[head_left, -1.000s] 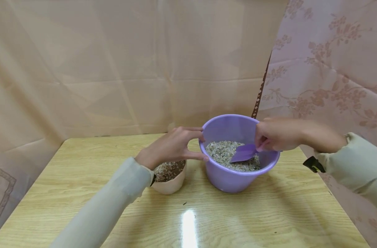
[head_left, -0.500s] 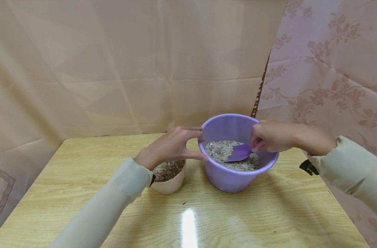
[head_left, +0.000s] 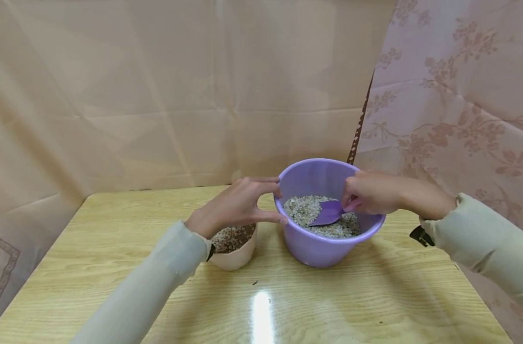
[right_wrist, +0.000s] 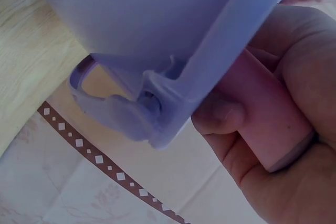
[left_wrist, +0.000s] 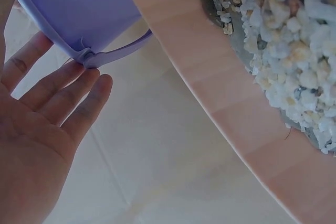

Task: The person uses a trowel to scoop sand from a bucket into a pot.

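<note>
A purple bucket point(head_left: 315, 248) partly filled with pale gravel point(head_left: 302, 209) stands on the table. My left hand point(head_left: 240, 203) touches the bucket's left rim, thumb and fingers spread apart. In the left wrist view its fairly straight fingers point(left_wrist: 79, 111) lie against the bucket near the handle joint. With my right hand point(head_left: 375, 192) I grip a purple hand trowel point(head_left: 329, 212) by its pink handle point(right_wrist: 268, 111). The trowel's blade lies in the gravel. Below my left wrist sits a cream pot point(head_left: 235, 258) holding gravel, partly hidden by that hand and sleeve.
The wood-grain table point(head_left: 115, 248) carries a small dark fleck point(head_left: 255, 283) in front of the pot. A beige curtain point(head_left: 179, 95) hangs behind, and a pink floral curtain point(head_left: 455, 95) is at the right. The bucket's handle point(right_wrist: 107, 106) hangs down outside its rim.
My right hand has moved left and slightly down, and the trowel blade has shifted left through the gravel. The left hand stays at the rim; bucket and pot are nearly unmoved.
</note>
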Motion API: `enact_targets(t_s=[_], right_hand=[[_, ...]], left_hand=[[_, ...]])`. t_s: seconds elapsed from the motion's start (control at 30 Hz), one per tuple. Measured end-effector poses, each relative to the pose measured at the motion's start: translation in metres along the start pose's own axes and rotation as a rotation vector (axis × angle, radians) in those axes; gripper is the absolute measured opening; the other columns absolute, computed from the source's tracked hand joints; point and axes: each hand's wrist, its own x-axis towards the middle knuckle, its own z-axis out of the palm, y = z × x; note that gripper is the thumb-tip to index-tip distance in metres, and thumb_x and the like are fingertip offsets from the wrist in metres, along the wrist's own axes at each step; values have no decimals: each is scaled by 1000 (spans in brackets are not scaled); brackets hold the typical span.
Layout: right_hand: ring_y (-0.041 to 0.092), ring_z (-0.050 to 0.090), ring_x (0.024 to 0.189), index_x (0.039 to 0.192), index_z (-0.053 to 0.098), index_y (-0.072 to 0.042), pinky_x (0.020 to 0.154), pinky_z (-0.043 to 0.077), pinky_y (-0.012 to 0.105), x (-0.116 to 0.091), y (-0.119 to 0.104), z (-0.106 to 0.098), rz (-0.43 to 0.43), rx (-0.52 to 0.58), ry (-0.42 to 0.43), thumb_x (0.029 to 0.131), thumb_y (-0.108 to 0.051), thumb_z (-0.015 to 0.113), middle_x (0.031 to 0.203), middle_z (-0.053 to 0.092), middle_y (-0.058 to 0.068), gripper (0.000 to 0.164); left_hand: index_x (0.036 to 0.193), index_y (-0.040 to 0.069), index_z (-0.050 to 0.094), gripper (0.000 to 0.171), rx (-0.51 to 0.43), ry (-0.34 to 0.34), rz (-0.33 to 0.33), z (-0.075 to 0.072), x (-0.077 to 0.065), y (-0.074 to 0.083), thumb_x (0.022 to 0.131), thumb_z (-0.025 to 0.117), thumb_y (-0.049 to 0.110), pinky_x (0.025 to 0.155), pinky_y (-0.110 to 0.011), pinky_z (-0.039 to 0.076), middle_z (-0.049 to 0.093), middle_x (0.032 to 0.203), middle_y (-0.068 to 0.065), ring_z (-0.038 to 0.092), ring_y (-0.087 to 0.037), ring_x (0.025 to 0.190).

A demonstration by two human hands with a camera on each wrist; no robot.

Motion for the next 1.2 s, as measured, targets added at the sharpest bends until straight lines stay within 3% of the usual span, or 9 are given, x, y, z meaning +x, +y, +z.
enact_targets(t_s=[0.3, 0.47, 0.6, 0.8, 1.2], right_hand=[[3, 67, 67, 80, 79, -14, 64, 53, 19, 0, 7, 1, -24, 23, 30, 79, 6, 76, 76, 74, -3, 20], [6, 70, 73, 87, 80, -13, 66, 54, 19, 0, 6, 3, -23, 8, 49, 78, 8, 76, 80, 75, -5, 23], [1, 65, 66, 86, 80, -14, 63, 53, 20, 2, 6, 7, -43, -19, 70, 78, 7, 75, 77, 74, -7, 23], [-5, 49, 54, 75, 76, -23, 53, 46, 22, 0, 8, 11, -53, -50, 86, 79, 3, 75, 65, 66, -16, 27], [-5, 54, 58, 81, 79, -21, 56, 48, 23, -1, 12, 14, -88, -49, 125, 81, 3, 75, 73, 71, -14, 25]], left_hand=[[101, 17, 71, 40, -10, 11, 5, 0, 1, 0, 80, 80, 50, 108, -42, 39, 56, 141, -14, 55, -27, 128], [103, 17, 71, 43, -1, 11, -3, -2, -1, -1, 79, 79, 52, 108, -50, 36, 57, 140, -14, 58, -28, 125], [103, 18, 71, 44, 18, 13, -8, -2, -1, 0, 78, 79, 54, 107, -53, 36, 58, 139, -13, 59, -28, 123], [101, 19, 71, 41, 2, 3, -2, -1, 0, 0, 79, 79, 52, 108, -46, 38, 58, 140, -12, 56, -26, 126], [102, 19, 71, 44, 15, 11, 1, 0, 1, 1, 77, 79, 54, 104, -50, 38, 57, 140, -11, 60, -26, 122]])
